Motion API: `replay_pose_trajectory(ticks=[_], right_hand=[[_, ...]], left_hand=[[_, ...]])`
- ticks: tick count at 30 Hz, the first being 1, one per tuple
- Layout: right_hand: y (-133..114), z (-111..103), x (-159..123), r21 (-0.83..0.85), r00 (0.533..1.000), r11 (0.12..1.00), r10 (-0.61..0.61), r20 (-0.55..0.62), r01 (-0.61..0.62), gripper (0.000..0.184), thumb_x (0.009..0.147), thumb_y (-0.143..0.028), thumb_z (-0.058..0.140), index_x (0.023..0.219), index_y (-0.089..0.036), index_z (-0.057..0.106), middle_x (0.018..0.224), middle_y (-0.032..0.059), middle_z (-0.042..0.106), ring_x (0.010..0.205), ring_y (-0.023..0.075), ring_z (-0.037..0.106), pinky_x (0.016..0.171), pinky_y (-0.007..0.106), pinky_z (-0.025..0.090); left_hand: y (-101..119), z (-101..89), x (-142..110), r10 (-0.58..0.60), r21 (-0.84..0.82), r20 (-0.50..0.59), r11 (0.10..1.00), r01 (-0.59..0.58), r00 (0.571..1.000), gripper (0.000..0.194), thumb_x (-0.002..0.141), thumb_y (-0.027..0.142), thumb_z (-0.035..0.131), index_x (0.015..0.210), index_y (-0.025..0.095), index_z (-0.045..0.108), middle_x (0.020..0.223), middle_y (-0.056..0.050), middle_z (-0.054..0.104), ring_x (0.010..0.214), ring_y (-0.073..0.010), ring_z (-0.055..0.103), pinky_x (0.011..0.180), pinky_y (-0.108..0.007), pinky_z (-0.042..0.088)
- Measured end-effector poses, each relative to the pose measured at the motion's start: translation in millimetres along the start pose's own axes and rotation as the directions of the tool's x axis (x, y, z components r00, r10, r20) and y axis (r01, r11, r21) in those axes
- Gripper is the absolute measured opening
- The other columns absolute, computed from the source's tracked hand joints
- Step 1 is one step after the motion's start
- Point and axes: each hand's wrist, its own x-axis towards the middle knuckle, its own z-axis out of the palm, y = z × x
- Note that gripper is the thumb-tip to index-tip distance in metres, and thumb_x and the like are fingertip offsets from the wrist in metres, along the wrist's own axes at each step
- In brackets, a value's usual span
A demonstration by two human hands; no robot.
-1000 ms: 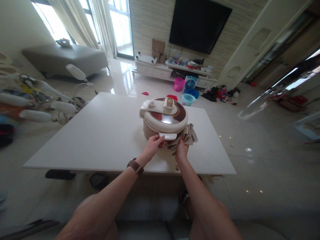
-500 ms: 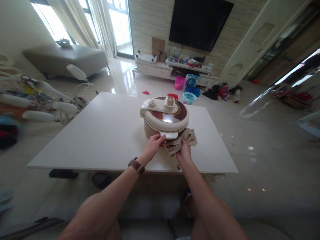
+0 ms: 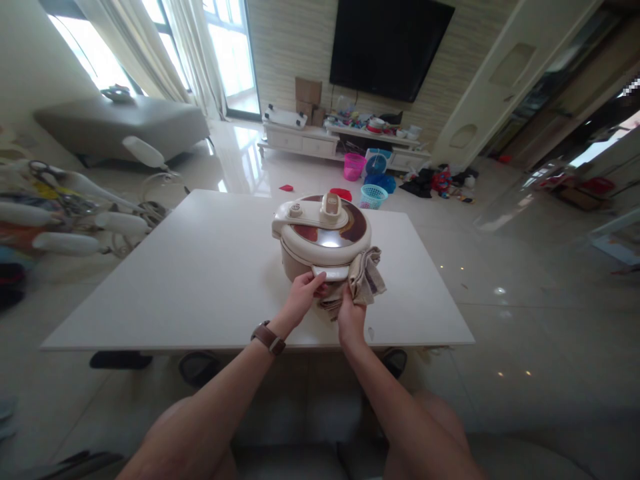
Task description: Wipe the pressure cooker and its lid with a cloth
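Note:
A cream pressure cooker (image 3: 320, 233) with a dark red lid stands on the white table (image 3: 200, 280). My left hand (image 3: 301, 297), with a brown watch on the wrist, grips the cooker's near side handle, fingers curled. My right hand (image 3: 351, 316) is closed on a crumpled beige cloth (image 3: 364, 279) pressed against the cooker's lower right side.
A clothes rack with hangers (image 3: 70, 213) stands left of the table. A grey sofa (image 3: 120, 123) is at the back left. Beyond the table lie a TV cabinet (image 3: 345, 137), pink and blue baskets (image 3: 373, 193) and clutter on the glossy floor.
My right hand has drawn the cloth leftwards and closer against the cooker's side. The left hand stays on the handle. The view has shifted a little.

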Motion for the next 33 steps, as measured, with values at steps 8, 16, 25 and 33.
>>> replay_pose_trajectory(ticks=[8,16,25,33], right_hand=[[-3.1,-10.8,64.7,0.137,1.000,0.990,0.007,0.002,-0.007,0.048,0.082,-0.042,0.075,0.122,-0.016,0.074,0.127,0.0094,0.078,0.120,0.0251,0.070,0.111,0.043,0.053],[6.3,-15.0,47.6,0.134,0.998,0.990,0.047,0.038,-0.052,0.040,0.082,-0.037,0.075,0.117,-0.019,0.076,0.119,0.0056,0.080,0.115,0.0222,0.074,0.101,0.036,0.059],[3.3,-14.9,41.5,0.106,0.998,0.993,0.046,0.043,-0.051,0.040,0.082,-0.038,0.073,0.116,-0.017,0.075,0.120,0.0071,0.080,0.115,0.0233,0.073,0.106,0.039,0.056],[4.9,-16.7,43.1,0.126,0.997,0.991,0.037,0.067,-0.045,0.043,0.082,-0.037,0.073,0.121,-0.018,0.074,0.125,0.0071,0.078,0.116,0.0221,0.073,0.105,0.037,0.057]], left_hand=[[-3.5,1.9,2.4,0.004,0.026,-0.015,1.000,-0.004,1.000,0.061,0.062,0.070,0.087,0.076,0.015,0.068,0.070,-0.005,0.068,0.062,-0.0134,0.059,0.064,-0.029,0.048],[-6.2,5.7,1.6,-0.050,-0.022,-0.005,0.999,0.049,0.999,0.060,0.060,0.068,0.090,0.075,0.014,0.070,0.075,-0.009,0.073,0.064,-0.0139,0.062,0.065,-0.029,0.051],[-4.9,22.1,-3.4,-0.080,-0.038,0.047,0.996,0.082,0.996,0.056,0.069,0.064,0.088,0.084,0.011,0.077,0.087,-0.016,0.079,0.066,-0.0171,0.066,0.067,-0.032,0.054],[-2.2,27.6,-4.1,-0.113,-0.125,0.044,0.985,0.117,0.993,0.045,0.074,0.053,0.087,0.082,0.009,0.079,0.092,-0.019,0.081,0.066,-0.0171,0.069,0.066,-0.029,0.054]])
